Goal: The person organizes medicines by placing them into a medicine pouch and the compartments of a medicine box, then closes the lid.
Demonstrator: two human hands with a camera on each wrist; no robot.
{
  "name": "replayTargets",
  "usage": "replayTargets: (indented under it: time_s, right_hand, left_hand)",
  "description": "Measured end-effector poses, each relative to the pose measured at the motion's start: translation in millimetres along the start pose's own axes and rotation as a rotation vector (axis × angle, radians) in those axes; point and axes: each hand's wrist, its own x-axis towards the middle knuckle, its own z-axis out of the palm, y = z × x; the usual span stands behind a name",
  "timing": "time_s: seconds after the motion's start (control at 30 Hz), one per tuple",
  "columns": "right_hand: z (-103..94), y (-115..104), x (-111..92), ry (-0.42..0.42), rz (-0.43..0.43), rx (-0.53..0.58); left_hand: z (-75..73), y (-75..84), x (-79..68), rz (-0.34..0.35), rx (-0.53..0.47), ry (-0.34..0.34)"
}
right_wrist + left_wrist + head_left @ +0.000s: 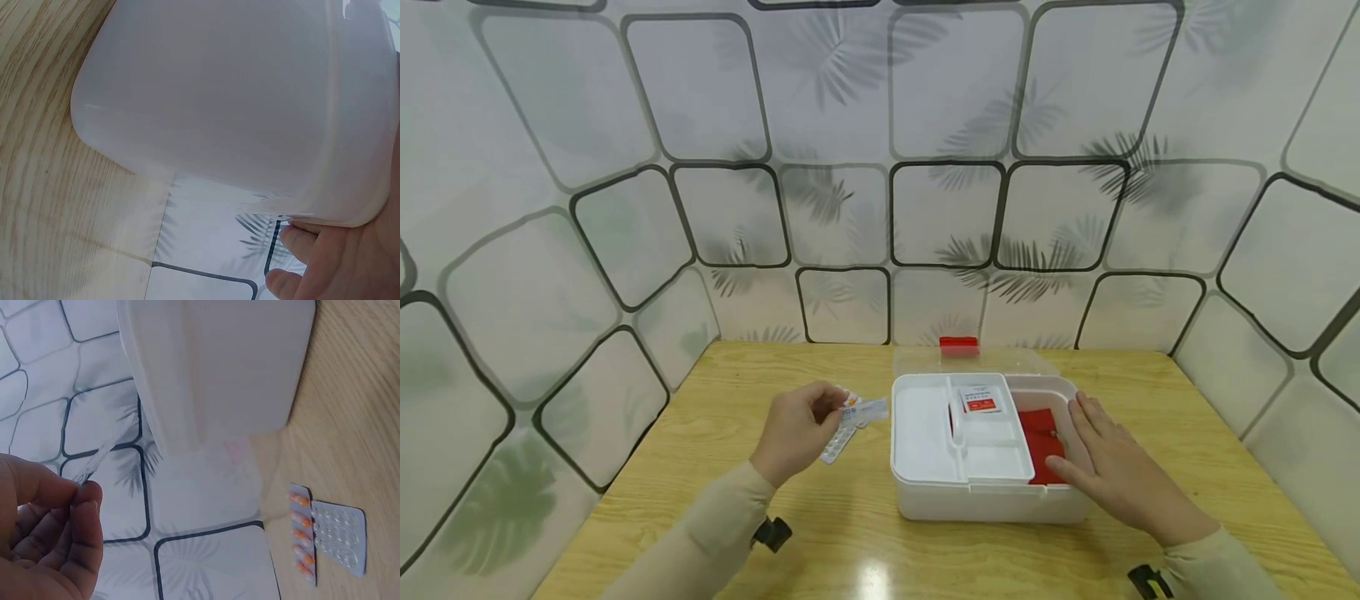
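My left hand (801,429) pinches a thin, flat strip packet (872,410) with blue print between thumb and fingertips; edge-on in the left wrist view, it looks clear and whitish. Just to its right stands a white plastic box (992,504). My right hand (1116,467) rests on the box's right rim with its fingers extended. A white lift-out tray (921,425) fills the box's left and middle, holding a white-and-red sachet (980,402). Beside the tray, down inside the box, lies a red cloth-like item (1040,442).
On the wooden table (820,533), behind the left hand, lie a blister pack of orange capsules (302,534) and a blister pack of small round tablets (340,534). The box's clear lid (917,360) is flipped back, its red latch (958,346) near the patterned backdrop (842,217).
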Motion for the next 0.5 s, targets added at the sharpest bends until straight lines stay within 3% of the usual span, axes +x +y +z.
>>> replayTargets:
  time_s: [0.27, 0.5]
  right_hand:
    - [0.5, -0.4, -0.4, 0.003, -0.007, -0.002]
    - [0.2, -0.5, -0.6, 0.003, -0.003, -0.002]
  left_hand:
    - [11.5, 16.4, 10.9, 0.029, -0.005, 0.012]
    - [26.4, 34.5, 24.0, 0.008, -0.085, -0.048]
